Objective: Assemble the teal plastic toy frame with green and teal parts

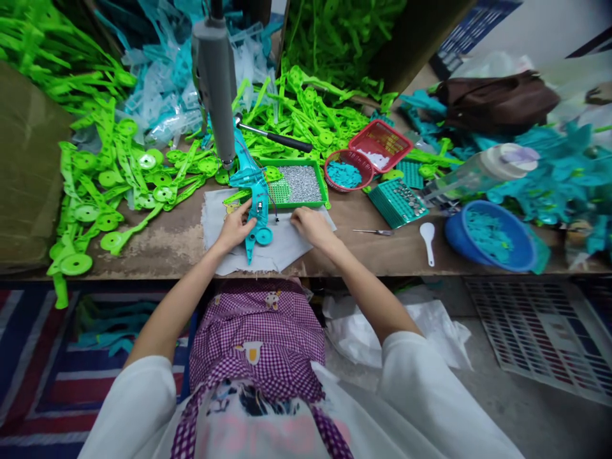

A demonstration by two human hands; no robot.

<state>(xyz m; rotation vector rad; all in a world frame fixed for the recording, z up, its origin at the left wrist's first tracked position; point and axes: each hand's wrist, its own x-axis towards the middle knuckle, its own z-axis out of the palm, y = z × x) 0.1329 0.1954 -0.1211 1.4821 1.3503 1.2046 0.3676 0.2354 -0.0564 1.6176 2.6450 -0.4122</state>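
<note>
My left hand (pixel 235 227) grips the edge of a turquoise plastic part (pixel 259 191), long and narrow with a round disc near its lower end. Thin wires run along this part, which lies over a grey cloth (pixel 287 245) on the bench. A grey power screwdriver (pixel 216 89) hangs upright just above the part's upper end. To the right of the part, my right hand (pixel 312 225) is over the cloth with its fingers bent together; whatever is in them is hidden. Beyond the hands sits a green tray (pixel 292 204) of small silvery screws.
Bright green plastic parts (pixel 162 185) are heaped at the left and back. To the right are a red basket (pixel 347 159) of turquoise pieces, a screwdriver (pixel 373 232), a white spoon (pixel 428 242), a blue bowl (pixel 507 255) and a bottle (pixel 482 166). A black-handled hammer (pixel 282 139) lies behind.
</note>
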